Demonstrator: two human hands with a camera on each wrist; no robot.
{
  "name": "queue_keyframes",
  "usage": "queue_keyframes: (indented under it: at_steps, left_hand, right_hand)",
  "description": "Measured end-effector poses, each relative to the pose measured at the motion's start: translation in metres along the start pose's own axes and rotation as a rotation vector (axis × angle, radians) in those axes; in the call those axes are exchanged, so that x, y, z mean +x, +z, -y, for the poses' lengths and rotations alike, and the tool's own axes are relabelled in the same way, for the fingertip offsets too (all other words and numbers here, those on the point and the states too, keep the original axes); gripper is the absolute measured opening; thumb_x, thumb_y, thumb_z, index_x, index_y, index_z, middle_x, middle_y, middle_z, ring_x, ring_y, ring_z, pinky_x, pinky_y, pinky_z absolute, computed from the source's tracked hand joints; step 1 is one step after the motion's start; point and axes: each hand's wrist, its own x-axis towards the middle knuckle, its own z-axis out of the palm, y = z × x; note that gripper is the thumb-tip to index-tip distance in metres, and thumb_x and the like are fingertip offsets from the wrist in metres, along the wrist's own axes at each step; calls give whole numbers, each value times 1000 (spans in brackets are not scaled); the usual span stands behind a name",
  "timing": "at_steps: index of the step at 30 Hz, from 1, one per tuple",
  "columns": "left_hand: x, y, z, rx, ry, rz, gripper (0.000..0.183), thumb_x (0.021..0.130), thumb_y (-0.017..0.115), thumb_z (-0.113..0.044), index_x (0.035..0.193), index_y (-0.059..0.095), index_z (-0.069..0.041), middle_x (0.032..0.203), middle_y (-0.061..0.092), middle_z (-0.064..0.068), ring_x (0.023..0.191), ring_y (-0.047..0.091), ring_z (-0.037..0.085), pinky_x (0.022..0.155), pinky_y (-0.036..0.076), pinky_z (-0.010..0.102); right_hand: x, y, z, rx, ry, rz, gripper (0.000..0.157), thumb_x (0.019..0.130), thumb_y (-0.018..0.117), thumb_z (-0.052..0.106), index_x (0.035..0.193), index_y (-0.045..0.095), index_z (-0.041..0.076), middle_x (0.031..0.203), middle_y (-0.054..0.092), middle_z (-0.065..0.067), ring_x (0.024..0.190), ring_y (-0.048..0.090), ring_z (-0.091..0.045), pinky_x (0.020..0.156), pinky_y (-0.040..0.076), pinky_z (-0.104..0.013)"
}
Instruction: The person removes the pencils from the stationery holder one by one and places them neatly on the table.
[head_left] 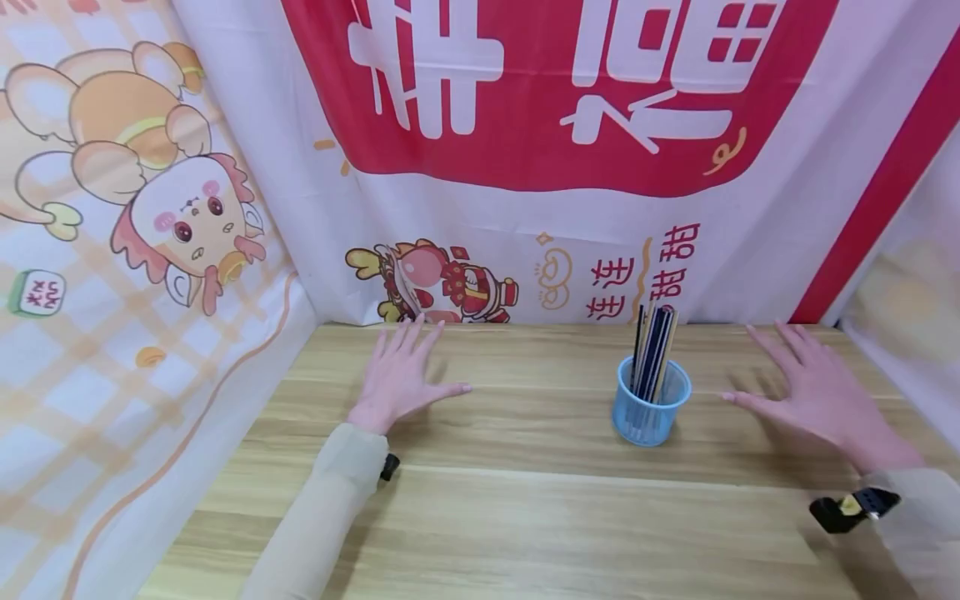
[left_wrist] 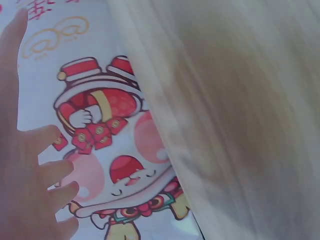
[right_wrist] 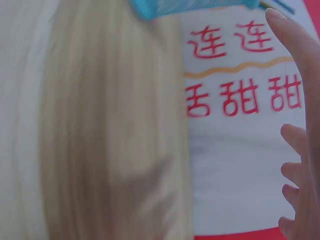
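Observation:
A blue see-through cup [head_left: 647, 421] stands upright on the wooden table [head_left: 525, 533], right of the middle. Several thin sticks [head_left: 654, 350], dark and light, lean inside it and rise above its rim. To its right is my right hand [head_left: 817, 392], fingers spread and thumb pointing at the cup, apart from it. My left hand [head_left: 401, 375] is spread over the far left of the table, its thumb out to the right. Neither hand holds anything. The right wrist view shows part of the cup [right_wrist: 195, 6] at its top edge.
Behind the table hangs a white cloth [head_left: 465, 208] with a red panel, characters and a cartoon figure. Another printed cloth [head_left: 97, 333] covers the left side. A dark band device [head_left: 855, 508] sits on the right wrist. A pale blurred shape [head_left: 911, 300] shows at far right.

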Motion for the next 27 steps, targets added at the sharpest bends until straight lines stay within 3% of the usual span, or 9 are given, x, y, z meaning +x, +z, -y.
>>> queue_keyframes:
  at_steps: [6, 11, 15, 20, 27]
  left_hand:
    - [5, -9, -13, -126, 2, -102, 120, 73, 44, -97, 163, 24, -19, 168, 18, 7, 153, 16, 28, 124, 5, 53]
    - [9, -18, -34, -294, -18, -163, 115, 73, 52, -93, 160, 33, -20, 163, 33, 2, 150, 25, 25, 122, 20, 52]
    - [13, -22, -56, -474, -44, -200, 108, 73, 59, -90, 158, 38, -26, 159, 39, -4, 147, 32, 24, 118, 28, 54]
    - [24, -26, -83, -601, -17, -227, 101, 74, 66, -84, 155, 44, -27, 156, 44, -6, 144, 37, 21, 116, 34, 51]
    - [38, -31, -119, -861, 17, -225, 87, 78, 76, -71, 150, 50, -30, 153, 46, -11, 141, 40, 15, 112, 39, 50]
  right_hand:
    - [8, -15, 23, 103, 39, -3, 113, 80, 77, 64, 163, 20, 12, 166, 12, -25, 147, 15, -52, 98, 23, -85]
    - [13, -24, 46, 255, 108, 83, 111, 84, 75, 61, 165, 14, 17, 167, 10, -22, 147, 15, -52, 95, 23, -87]
    - [14, -26, 58, 337, 133, 114, 106, 86, 75, 59, 165, 15, 21, 164, 18, -26, 144, 21, -55, 95, 24, -85]
    - [14, -23, 71, 384, 138, 127, 106, 83, 79, 58, 164, 21, 21, 162, 24, -27, 142, 25, -56, 97, 26, -83]
    - [15, -5, 89, 528, 110, 113, 101, 83, 84, 49, 161, 30, 16, 161, 34, -16, 145, 28, -48, 107, 28, -75]
